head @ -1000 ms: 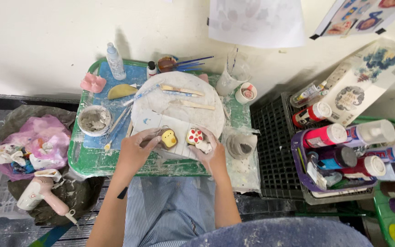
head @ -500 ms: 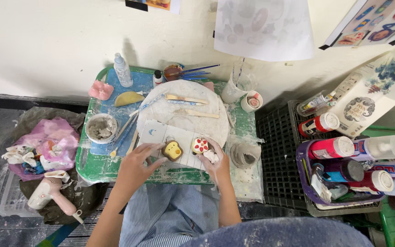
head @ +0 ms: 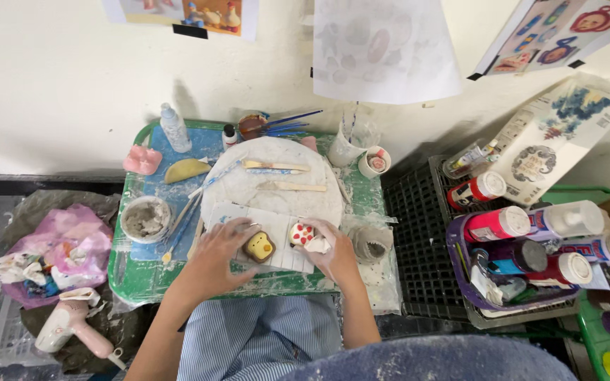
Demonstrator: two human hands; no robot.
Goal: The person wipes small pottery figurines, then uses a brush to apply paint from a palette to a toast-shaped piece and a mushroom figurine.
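left hand (head: 214, 255): fingers curled, touching yellow piece (head: 259, 246), centre frame, on white tile (head: 280, 224) | right hand (head: 333, 252): pinching red-dotted piece (head: 301, 234) beside it | risk: a hard squeeze may dent or smudge the pieces; an elbow could knock cup (head: 145, 219), left

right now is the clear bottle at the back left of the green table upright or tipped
Upright: the clear bottle stands on its base near the wall, cap pointing up, on the green table.

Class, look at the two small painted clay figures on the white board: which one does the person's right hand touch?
The white clay figure with red spots, under the right hand. The yellow toast-shaped clay figure sits by the left hand instead.
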